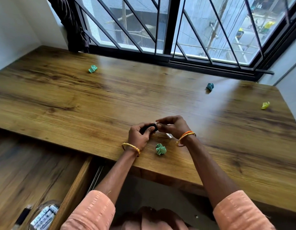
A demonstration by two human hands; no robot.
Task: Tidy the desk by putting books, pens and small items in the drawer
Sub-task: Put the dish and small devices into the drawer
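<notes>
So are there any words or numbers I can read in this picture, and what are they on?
White tubes in the open drawer: they carry dark print, but it is too blurred to read.
Small black thing gripped by the left hand, with the right hand pinching at its end: no writing shows.
Paper balls, such as the green one, and the desk: none.

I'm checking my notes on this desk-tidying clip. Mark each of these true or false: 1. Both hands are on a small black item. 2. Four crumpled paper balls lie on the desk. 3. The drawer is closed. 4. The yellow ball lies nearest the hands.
1. True: the left hand grips the black item and the right hand pinches its end.
2. True.
3. False: the drawer is open, with things inside.
4. False: a green paper ball is nearest; the yellow ball lies far right.
</notes>
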